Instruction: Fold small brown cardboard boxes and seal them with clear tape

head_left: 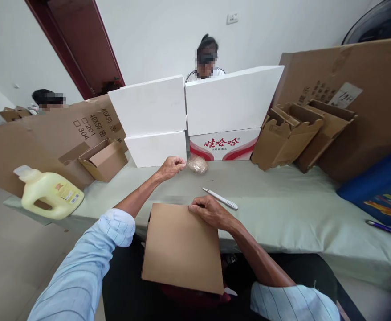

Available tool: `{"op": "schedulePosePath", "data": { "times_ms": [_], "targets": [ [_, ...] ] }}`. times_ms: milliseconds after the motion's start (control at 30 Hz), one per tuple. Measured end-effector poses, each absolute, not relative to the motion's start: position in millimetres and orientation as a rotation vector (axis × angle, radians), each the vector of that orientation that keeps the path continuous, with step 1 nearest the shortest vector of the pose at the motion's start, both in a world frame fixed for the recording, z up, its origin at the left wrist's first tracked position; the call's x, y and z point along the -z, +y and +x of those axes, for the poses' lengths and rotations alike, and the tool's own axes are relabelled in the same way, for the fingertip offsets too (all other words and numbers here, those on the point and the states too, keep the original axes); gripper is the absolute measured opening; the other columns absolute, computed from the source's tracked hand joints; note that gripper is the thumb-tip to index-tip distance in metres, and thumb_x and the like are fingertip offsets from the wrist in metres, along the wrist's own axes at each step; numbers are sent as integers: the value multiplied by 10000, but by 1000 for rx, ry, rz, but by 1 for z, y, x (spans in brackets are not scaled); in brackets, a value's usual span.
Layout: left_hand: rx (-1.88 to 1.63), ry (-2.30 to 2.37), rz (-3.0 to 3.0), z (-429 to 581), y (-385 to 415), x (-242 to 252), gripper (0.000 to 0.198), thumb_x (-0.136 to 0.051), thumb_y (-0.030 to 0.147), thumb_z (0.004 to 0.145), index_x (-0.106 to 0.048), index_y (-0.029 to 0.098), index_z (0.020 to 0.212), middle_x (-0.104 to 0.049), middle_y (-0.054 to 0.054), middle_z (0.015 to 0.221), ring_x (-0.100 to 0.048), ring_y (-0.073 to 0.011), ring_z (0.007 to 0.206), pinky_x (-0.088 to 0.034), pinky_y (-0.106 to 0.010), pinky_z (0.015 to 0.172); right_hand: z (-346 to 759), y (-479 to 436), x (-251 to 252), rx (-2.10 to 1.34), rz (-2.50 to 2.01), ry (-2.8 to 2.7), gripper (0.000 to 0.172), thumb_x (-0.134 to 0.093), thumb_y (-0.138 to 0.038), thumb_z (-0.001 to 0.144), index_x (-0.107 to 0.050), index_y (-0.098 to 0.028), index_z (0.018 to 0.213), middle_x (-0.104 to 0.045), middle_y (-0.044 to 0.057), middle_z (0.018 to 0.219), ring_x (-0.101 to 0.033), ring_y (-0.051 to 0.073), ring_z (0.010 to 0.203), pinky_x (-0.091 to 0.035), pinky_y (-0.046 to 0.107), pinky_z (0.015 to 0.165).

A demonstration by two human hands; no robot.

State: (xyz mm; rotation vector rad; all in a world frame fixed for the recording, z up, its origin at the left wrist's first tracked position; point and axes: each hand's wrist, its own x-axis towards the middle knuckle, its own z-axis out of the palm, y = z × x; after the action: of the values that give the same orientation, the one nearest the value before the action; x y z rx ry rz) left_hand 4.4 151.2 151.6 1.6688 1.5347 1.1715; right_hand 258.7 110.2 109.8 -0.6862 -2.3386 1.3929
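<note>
A brown cardboard box (184, 249) rests on my lap against the table's front edge, its flat face turned up. My right hand (212, 211) grips the box's far edge near its right corner, fingers curled over it. Farther out over the table, my left hand (173, 168) is closed in a pinch; what lies between the fingertips is too small to make out. Just right of those fingertips sits a clear, shiny, roundish bundle (197, 165). A white slim cutter-like tool (220, 199) lies on the table beyond my right hand.
White boxes (152, 107) stand stacked at the back. On the left are a yellow jug (51, 194) and a small open carton (105, 160). Opened cartons (285, 133), a blue container (379, 187) and a pen (387, 229) are on the right. Two people sit beyond the boxes.
</note>
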Motion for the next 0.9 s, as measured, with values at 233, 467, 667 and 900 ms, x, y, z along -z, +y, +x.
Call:
{"op": "schedulePosePath", "data": {
  "times_ms": [233, 467, 667, 900],
  "targets": [
    [-1002, 1575, 1796, 13, 245, -137, 79, -643, 236, 726, -631, 165, 695, -539, 46, 638, -474, -110, 628, -391, -245, 627, 270, 102, -105, -1419, -709, -2295, 326, -515, -401, 936, -568, -192, 692, -526, -15, 692, -465, 140, 667, -295, 281, 613],
    [-825, 1617, 1910, 17, 300, -110, 106, -598, 206, 703, -564, 178, 607, -506, 49, 590, -444, -110, 589, -352, -245, 586, 278, 99, -102, -1460, -726, -2239, 235, -566, -301, 954, -668, -190, 774, -694, 3, 781, -589, 155, 744, -372, 284, 702],
    [-749, 1707, 2035, 9, 318, -96, 23, -607, 165, 707, -619, 170, 687, -589, 28, 659, -524, -135, 648, -403, -253, 627, 279, 102, -102, -1485, -731, -2224, 220, -577, -262, 964, -678, -198, 780, -710, -2, 810, -604, 154, 769, -384, 286, 724],
    [-696, 1845, 2245, 10, 314, -90, 256, -668, 146, 774, -675, 190, 1026, -673, -39, 978, -609, -215, 888, -494, -328, 783, 276, 102, -101, -1481, -719, -2234, 210, -576, -244, 954, -669, -199, 770, -701, 1, 793, -594, 153, 753, -376, 290, 725]
  ]
}}
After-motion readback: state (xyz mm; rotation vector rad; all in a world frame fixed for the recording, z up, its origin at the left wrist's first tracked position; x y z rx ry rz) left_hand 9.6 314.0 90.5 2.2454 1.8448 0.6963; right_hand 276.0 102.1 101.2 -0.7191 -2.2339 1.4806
